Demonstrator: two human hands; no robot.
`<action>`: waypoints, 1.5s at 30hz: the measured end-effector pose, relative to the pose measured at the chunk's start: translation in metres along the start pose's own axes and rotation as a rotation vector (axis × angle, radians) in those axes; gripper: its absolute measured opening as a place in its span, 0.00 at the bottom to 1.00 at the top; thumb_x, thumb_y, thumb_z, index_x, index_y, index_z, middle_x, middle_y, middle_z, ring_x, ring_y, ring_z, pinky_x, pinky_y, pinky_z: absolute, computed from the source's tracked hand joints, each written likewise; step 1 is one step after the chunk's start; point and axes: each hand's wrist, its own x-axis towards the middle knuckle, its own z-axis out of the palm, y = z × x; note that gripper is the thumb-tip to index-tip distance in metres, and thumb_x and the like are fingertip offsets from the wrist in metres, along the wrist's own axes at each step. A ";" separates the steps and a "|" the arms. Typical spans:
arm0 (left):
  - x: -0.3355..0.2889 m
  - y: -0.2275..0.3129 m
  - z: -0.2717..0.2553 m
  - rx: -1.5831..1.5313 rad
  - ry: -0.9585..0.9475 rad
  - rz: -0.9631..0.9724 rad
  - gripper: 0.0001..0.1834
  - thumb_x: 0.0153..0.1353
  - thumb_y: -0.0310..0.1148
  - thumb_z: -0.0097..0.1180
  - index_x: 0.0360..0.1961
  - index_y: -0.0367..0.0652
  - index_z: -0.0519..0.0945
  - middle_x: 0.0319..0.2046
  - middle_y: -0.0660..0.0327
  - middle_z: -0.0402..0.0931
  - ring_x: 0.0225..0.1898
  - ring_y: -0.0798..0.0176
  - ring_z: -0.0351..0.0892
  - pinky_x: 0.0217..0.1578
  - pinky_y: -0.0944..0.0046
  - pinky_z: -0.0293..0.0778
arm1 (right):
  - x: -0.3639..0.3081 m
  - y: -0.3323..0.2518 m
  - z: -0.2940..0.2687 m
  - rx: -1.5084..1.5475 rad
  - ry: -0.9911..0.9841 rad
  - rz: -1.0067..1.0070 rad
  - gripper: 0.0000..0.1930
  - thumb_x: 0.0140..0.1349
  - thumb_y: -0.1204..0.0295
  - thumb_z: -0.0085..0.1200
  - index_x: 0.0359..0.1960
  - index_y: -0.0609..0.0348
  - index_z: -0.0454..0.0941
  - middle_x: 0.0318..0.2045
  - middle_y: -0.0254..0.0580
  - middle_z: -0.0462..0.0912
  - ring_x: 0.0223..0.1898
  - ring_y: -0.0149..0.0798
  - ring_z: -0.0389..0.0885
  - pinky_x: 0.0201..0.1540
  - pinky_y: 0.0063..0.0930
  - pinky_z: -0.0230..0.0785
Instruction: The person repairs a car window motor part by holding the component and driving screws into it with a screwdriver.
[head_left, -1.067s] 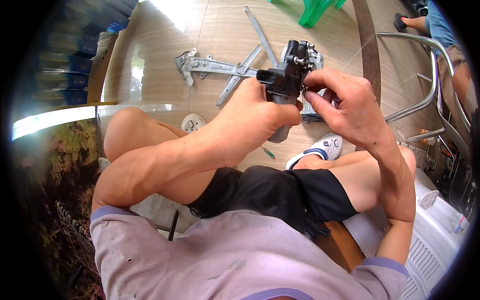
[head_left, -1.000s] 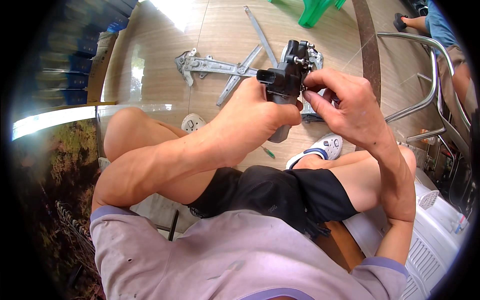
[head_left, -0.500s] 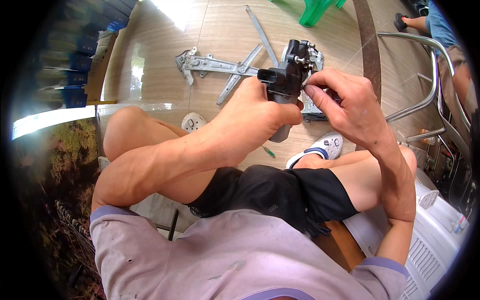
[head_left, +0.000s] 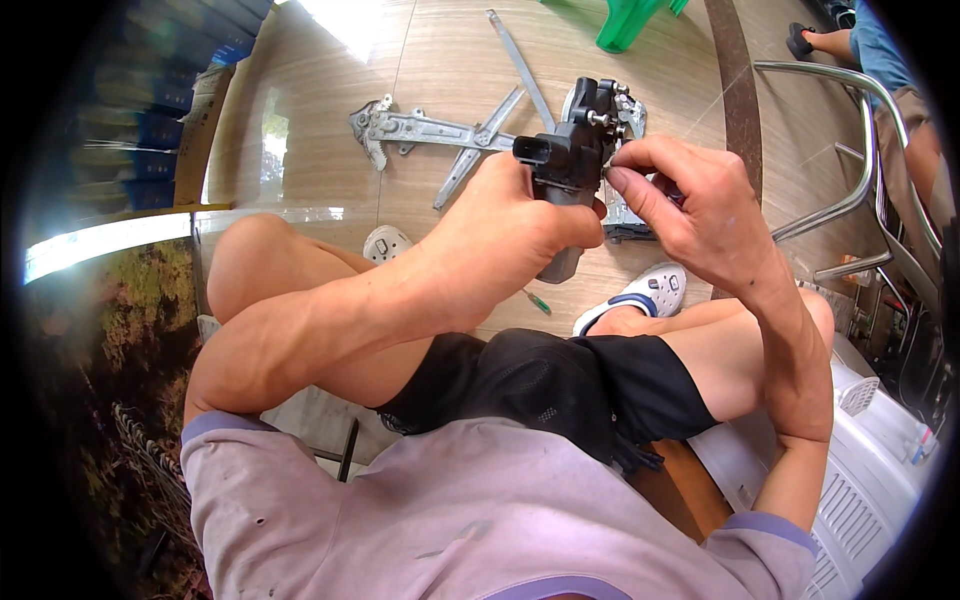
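My left hand (head_left: 525, 215) wraps round a window regulator motor (head_left: 572, 165), with a black gear housing, an open plug socket and a grey cylindrical body. Silver screws (head_left: 600, 120) stick out from the housing's right side. Close against that side, the thumb and forefinger of my right hand (head_left: 705, 200) are pinched together; whatever lies between them is too small to make out. Beyond the hands, a metal scissor-type window regulator (head_left: 430, 130) lies on the floor, its right part partly hidden behind the motor and my right hand.
A small green-handled tool (head_left: 538, 301) lies on the tiles between my feet. A green plastic stool (head_left: 625, 25) stands at the far side. Chrome chair legs (head_left: 860, 150) and another person's leg (head_left: 835, 45) are at the right. Blue boxes (head_left: 150, 125) are stacked on the left.
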 end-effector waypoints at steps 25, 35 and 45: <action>0.001 -0.002 -0.006 0.013 -0.050 -0.069 0.18 0.53 0.26 0.64 0.47 0.35 0.81 0.43 0.59 0.81 0.43 0.66 0.77 0.43 0.63 0.71 | 0.000 -0.001 0.001 -0.055 -0.035 -0.032 0.07 0.62 0.74 0.61 0.39 0.61 0.80 0.31 0.50 0.84 0.32 0.53 0.84 0.36 0.40 0.75; 0.000 -0.001 -0.006 0.024 -0.063 -0.060 0.18 0.53 0.26 0.64 0.47 0.35 0.81 0.42 0.59 0.80 0.43 0.66 0.77 0.42 0.64 0.71 | 0.000 0.001 0.001 -0.071 -0.039 -0.048 0.07 0.62 0.73 0.61 0.39 0.61 0.80 0.30 0.50 0.84 0.33 0.53 0.83 0.36 0.40 0.74; -0.001 0.001 -0.007 0.041 -0.084 -0.077 0.17 0.53 0.26 0.63 0.45 0.35 0.81 0.41 0.59 0.80 0.41 0.66 0.76 0.41 0.64 0.71 | -0.001 0.000 0.003 -0.059 -0.017 -0.058 0.07 0.62 0.74 0.61 0.39 0.61 0.80 0.30 0.50 0.83 0.32 0.54 0.83 0.36 0.40 0.74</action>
